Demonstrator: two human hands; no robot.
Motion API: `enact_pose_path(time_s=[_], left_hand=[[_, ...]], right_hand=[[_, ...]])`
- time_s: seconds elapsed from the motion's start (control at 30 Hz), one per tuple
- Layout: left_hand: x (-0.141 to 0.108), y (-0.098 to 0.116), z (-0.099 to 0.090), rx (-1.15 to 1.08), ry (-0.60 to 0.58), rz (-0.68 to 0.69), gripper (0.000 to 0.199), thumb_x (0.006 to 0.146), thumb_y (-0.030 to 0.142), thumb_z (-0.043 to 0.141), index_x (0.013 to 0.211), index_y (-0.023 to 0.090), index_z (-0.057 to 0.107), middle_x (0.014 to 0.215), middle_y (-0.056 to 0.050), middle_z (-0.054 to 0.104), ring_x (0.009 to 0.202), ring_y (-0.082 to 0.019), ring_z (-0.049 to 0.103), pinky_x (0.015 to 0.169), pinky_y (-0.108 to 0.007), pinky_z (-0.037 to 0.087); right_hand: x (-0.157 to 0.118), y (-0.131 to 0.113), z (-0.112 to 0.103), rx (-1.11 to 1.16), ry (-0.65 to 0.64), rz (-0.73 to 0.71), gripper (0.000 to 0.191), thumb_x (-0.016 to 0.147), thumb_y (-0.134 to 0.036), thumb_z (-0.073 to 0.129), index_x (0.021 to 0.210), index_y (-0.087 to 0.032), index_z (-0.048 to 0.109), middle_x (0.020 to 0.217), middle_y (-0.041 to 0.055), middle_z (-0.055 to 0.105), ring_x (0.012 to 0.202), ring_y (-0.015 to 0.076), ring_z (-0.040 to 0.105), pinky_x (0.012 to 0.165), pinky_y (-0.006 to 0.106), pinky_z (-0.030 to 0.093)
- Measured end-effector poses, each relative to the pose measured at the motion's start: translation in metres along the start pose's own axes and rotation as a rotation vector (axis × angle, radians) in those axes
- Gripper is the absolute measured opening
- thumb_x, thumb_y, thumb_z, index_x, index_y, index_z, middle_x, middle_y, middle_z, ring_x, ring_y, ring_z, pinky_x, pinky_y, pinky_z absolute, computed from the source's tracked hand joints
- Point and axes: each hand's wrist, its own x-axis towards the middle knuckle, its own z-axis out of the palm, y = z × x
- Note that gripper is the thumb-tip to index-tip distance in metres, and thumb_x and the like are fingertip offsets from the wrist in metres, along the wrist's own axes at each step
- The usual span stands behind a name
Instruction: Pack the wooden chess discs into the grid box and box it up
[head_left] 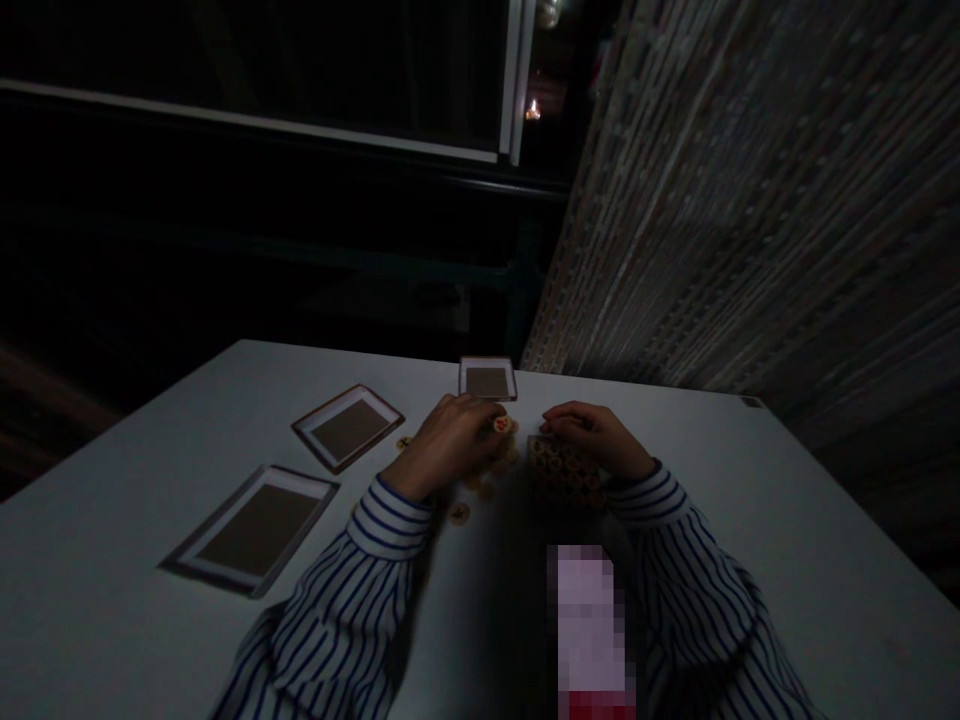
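Observation:
Between the thumb and fingers of my left hand (454, 440) is a round wooden piece (502, 425) with a red mark, its face turned towards me. Several similar loose pieces lie on the table under and beside that hand, one of them a dark-marked piece (460, 513) nearer to me. To the right, rows of round pieces sit packed together in a box (566, 470). My right hand (596, 435) is over the box's far right part, its fingers curled and pinched together; whatever they hold, if anything, is too dark to make out.
Three framed pictures lie on the white table (750, 520): one near left (259, 528), one farther left (349, 428), one at the far edge (487, 380). A string curtain (712, 200) hangs behind on the right. A pixelated pink patch covers the bottom centre.

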Motion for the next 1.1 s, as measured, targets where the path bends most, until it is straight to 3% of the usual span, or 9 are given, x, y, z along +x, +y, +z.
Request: enact_pose_path(time_s=[0.53,0.9,1.1], left_hand=[[0.009,0.032,0.005,0.066,-0.038,0.082,0.023,0.082,0.026,0.046,0.100,0.019,0.059,0.093,-0.006,0.065,0.089,-0.020,0.056,0.080,-0.033,0.039],[0.028,0.050,0.018,0.040,0.009,0.096,0.026,0.083,0.028,0.046,0.104,0.018,0.058,0.099,-0.006,0.065,0.093,-0.022,0.055,0.081,-0.035,0.038],[0.029,0.048,0.023,-0.002,0.020,0.097,0.027,0.081,0.024,0.050,0.107,0.018,0.053,0.099,-0.006,0.063,0.095,-0.021,0.055,0.082,-0.033,0.039]], right_hand=[[-0.009,-0.015,-0.015,-0.151,0.038,-0.085,0.018,0.070,-0.031,0.057,0.078,-0.015,0.061,0.077,0.0050,0.065,0.072,0.0153,0.061,0.067,0.028,0.048],[-0.006,-0.006,-0.024,-0.310,0.077,-0.126,0.017,0.070,-0.029,0.055,0.076,-0.014,0.062,0.067,0.0015,0.062,0.064,0.0128,0.056,0.059,0.024,0.044],[-0.003,-0.001,-0.021,-0.223,0.061,-0.096,0.015,0.069,-0.028,0.056,0.076,-0.015,0.060,0.064,0.0004,0.060,0.060,0.0114,0.056,0.055,0.022,0.043]])
